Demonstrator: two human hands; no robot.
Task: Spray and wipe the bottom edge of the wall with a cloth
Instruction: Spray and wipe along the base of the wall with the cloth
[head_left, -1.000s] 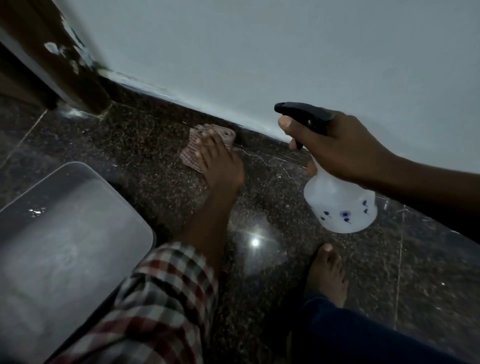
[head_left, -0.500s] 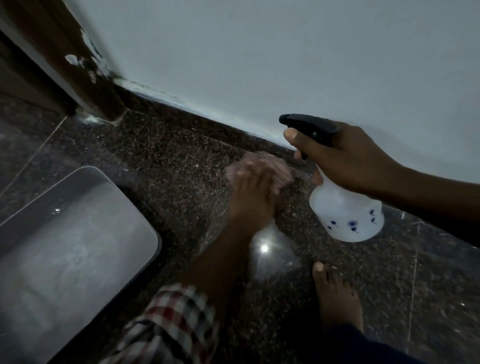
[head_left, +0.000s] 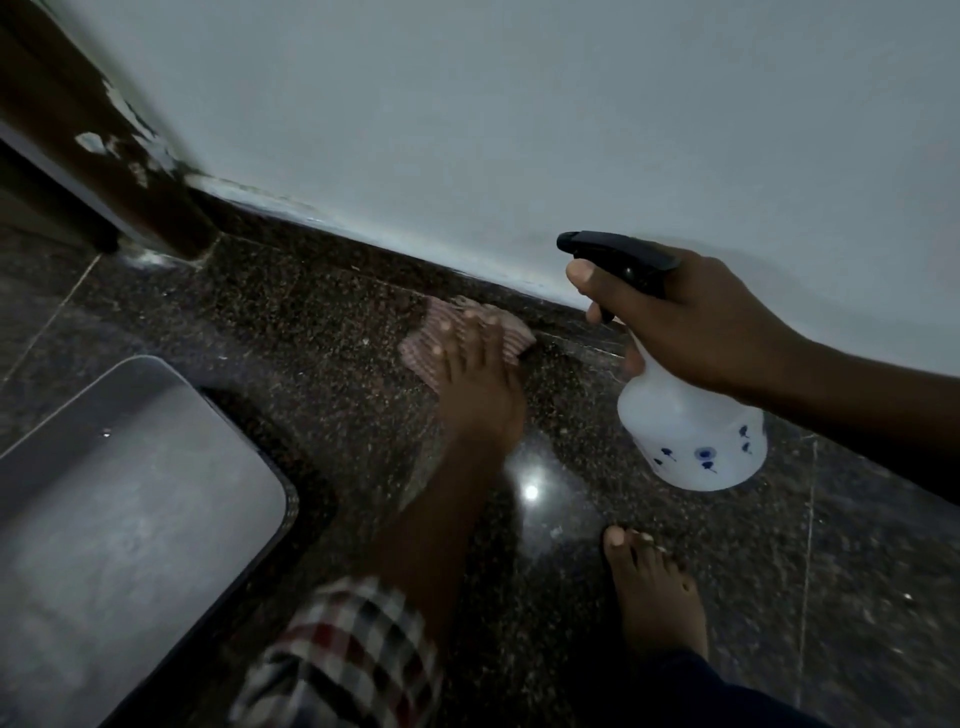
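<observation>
A pink checked cloth (head_left: 423, 348) lies flat against the dark granite skirting (head_left: 322, 270) where the white wall (head_left: 519, 130) meets the floor. My left hand (head_left: 475, 379) presses down on the cloth with fingers spread. My right hand (head_left: 696, 327) is wrapped around the neck of a white spray bottle (head_left: 691, 436) with blue flower marks and a black trigger head (head_left: 618, 254). The bottle hangs above the floor to the right of the cloth, its nozzle pointing left along the wall.
A grey plastic lid or tray (head_left: 119, 514) lies on the floor at lower left. A dark wooden door frame (head_left: 104, 156) with chipped paint stands at upper left. My bare foot (head_left: 654, 597) rests on the glossy granite floor below the bottle.
My left hand swept the cloth rightward along the skirting, then a little back left. The right hand with the bottle stayed almost still.
</observation>
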